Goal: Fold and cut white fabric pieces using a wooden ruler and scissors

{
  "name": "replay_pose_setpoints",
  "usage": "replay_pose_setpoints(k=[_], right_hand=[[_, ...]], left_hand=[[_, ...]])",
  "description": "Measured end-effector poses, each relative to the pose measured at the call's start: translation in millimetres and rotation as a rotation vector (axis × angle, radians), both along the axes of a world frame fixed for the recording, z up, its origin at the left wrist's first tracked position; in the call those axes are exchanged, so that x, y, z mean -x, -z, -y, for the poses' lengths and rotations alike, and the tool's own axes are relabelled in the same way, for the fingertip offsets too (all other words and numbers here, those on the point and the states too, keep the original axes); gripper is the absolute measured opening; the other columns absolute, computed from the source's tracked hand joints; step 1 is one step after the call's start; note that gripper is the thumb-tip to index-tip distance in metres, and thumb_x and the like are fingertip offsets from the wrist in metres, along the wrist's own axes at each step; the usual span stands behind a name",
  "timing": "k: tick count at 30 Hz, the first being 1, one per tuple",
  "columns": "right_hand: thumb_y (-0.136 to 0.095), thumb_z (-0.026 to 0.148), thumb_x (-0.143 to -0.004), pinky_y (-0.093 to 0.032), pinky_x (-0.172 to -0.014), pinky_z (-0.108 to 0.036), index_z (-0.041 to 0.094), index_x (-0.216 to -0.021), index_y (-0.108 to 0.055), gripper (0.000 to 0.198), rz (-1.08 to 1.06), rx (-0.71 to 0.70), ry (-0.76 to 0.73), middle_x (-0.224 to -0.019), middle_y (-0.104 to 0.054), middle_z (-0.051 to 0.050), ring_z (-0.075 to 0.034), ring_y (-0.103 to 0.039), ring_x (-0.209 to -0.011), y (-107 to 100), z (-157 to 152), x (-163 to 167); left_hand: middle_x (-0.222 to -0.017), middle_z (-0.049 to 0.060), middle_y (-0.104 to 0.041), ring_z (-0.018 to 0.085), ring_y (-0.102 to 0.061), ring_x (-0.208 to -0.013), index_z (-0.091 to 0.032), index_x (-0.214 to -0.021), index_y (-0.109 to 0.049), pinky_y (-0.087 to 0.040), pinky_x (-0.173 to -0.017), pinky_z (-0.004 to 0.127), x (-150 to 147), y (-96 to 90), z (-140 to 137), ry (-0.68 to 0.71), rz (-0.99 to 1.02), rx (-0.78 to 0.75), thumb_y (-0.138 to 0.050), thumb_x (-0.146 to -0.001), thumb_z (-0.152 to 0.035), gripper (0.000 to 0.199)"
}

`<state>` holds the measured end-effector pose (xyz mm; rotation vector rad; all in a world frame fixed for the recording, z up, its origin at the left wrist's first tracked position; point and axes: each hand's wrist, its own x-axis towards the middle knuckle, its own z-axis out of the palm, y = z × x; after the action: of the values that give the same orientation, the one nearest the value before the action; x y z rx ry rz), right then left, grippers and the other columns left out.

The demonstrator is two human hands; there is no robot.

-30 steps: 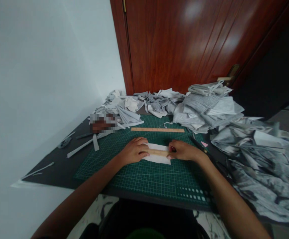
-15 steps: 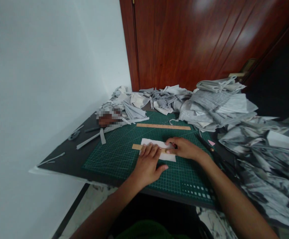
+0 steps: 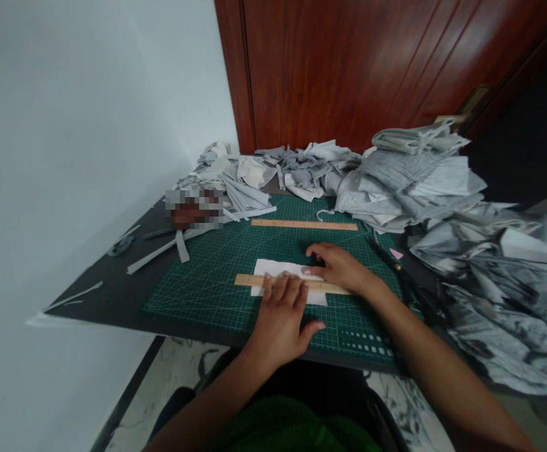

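Note:
A small white piece of cloth or paper (image 3: 277,268) lies on a green cutting mat (image 3: 207,295). Across it runs a wooden ruler (image 3: 247,280), its left end sticking out past the white piece. My left hand (image 3: 280,320) presses down on the ruler with fingers stretched and thumb spread out. On the right, my right hand (image 3: 343,269) rests over the ruler's right part. Its thumb is close to the white piece's upper edge, and its index finger is bent and apart from the thumb. I see nothing held between them.
A second wooden ruler (image 3: 304,224) lies farther back on the mat. Black scissors (image 3: 398,267) and a pink scrap (image 3: 396,253) are to the right. Grey cloth heaps (image 3: 409,176) line the back and right. Strips and a blurred brown item (image 3: 193,210) sit at left.
My right hand has loosened, its thumb and index finger now farther apart, and more of the white piece's upper edge shows. My left hand stays flat on the ruler. The view has shifted slightly.

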<state>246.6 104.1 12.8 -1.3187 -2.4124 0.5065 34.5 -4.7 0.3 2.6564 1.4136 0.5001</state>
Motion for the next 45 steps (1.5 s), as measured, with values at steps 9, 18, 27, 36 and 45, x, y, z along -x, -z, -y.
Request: replay_pose_setpoints(k=[9,18,27,36,45], right_hand=[[-0.076,0.032,-0.089,-0.045,-0.076,-0.030,0.019,-0.109,-0.067,0.025,0.038,0.043,0.025,-0.096,-0.066,-0.006,-0.022,-0.064,-0.086,-2,0,0],[-0.061,0.023,-0.100,-0.044,-0.099,-0.041,0.022,-0.126,-0.070,0.027,-0.049,-0.082,-0.284,-0.109,-0.062,-0.010,-0.025,-0.060,-0.107,2,7,6],[-0.061,0.023,-0.100,-0.047,-0.092,-0.041,0.024,-0.125,-0.075,0.029,-0.074,-0.005,-0.240,-0.099,-0.063,-0.009,-0.025,-0.061,-0.098,11,-3,1],[-0.061,0.022,-0.099,-0.048,-0.090,-0.041,0.024,-0.124,-0.076,0.029,-0.083,-0.042,-0.205,-0.098,-0.064,-0.010,-0.025,-0.062,-0.095,19,-8,1],[-0.062,0.021,-0.098,-0.048,-0.090,-0.041,0.025,-0.122,-0.076,0.028,-0.081,-0.044,-0.179,-0.098,-0.064,-0.009,-0.025,-0.062,-0.097,20,-7,3]], left_hand=[[-0.157,0.018,-0.046,0.043,-0.029,-0.152,-0.014,-0.146,-0.052,-0.012,-0.124,0.072,-4,4.3,24,-0.038,0.017,0.047,-0.054,-0.095,-0.065,0.071],[-0.153,0.011,-0.052,0.037,-0.031,-0.152,-0.021,-0.144,-0.052,-0.011,-0.127,0.067,12,-4.5,12,0.079,0.005,0.092,-0.054,-0.095,-0.068,0.068],[-0.156,0.020,-0.048,0.042,-0.028,-0.153,-0.007,-0.144,-0.053,-0.021,-0.125,0.064,-17,-1.7,21,-0.085,-0.053,0.041,-0.051,-0.100,-0.050,0.061],[-0.141,0.014,-0.060,0.036,-0.043,-0.144,-0.014,-0.127,-0.061,-0.028,-0.123,0.061,-4,-4.8,-3,0.073,0.006,0.063,-0.055,-0.101,-0.037,0.036],[-0.107,0.005,-0.070,0.023,-0.062,-0.110,-0.019,-0.103,-0.070,-0.052,-0.100,0.043,12,-3.8,-35,0.148,0.124,0.014,-0.054,-0.094,-0.008,0.022]])
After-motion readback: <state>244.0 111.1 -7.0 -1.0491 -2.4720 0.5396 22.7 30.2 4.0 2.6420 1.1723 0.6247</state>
